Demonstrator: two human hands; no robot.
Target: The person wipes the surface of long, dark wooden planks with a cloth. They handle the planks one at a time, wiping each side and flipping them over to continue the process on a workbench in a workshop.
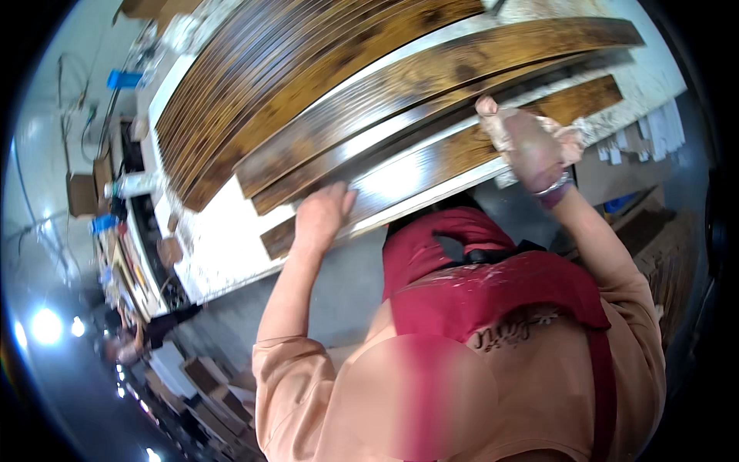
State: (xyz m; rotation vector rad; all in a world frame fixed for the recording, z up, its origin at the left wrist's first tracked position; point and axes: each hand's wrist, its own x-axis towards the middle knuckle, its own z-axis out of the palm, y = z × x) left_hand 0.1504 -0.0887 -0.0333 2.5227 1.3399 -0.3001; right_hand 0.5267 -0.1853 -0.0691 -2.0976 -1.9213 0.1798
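Note:
A glossy brown wooden board (454, 154) lies along the near edge of the white worktable. My left hand (322, 219) is at its left part, fingers curled down over the board, the fingertips partly hidden. Over the right part of the same board, my right hand (533, 142) grips a crumpled pale cloth (570, 142) that touches the wood. The right hand is somewhat blurred and looks stained dark, with a band at the wrist. Just beyond lie two overlapping stained boards (431, 77), and farther back a row of several similar boards (308, 69) stands packed side by side.
The white worktable (223, 246) shows bare at its left corner. A clear bottle (138, 185) and a cluttered side bench (138, 262) stand to the left. Pale strips (650, 131) hang by the right edge. Another person (127, 343) is in the far left background.

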